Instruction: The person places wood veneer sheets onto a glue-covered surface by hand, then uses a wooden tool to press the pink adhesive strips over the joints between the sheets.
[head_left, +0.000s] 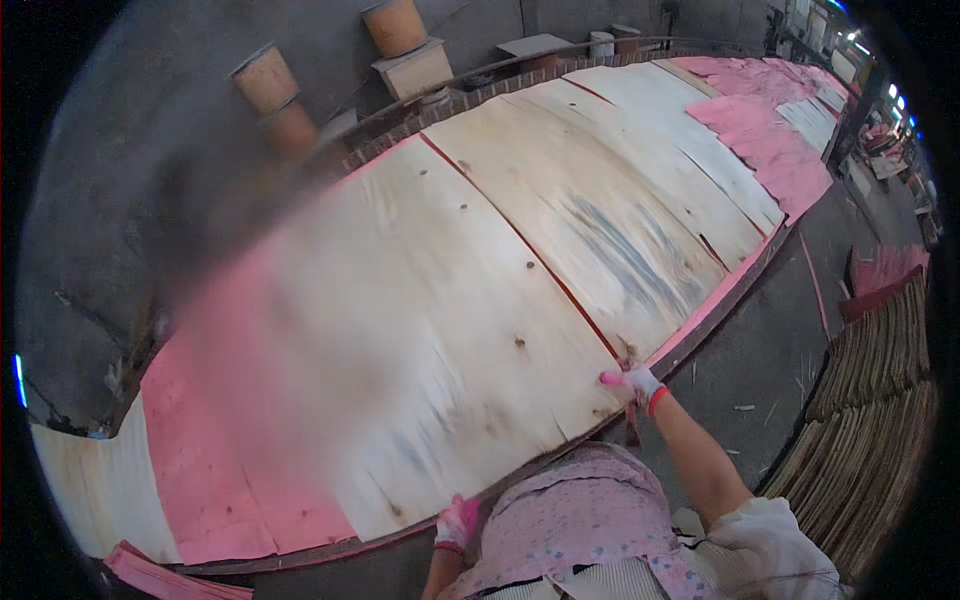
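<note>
Left of the big pale veneer sheet (400, 330), pink glued board (200, 450) is bare, so laying looks partly done. My left hand (457, 522) grips that sheet's near edge; my right hand (632, 382) pinches its right corner at the seam. The sheet's left half is blurred.

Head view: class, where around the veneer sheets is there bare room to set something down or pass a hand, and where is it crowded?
Bare concrete floor runs between the table edge and the veneer stack at right. A pink strip lies uncovered at the table's left. The middle is covered by pale sheets; the right hand and left hand grip the near edge.
</note>
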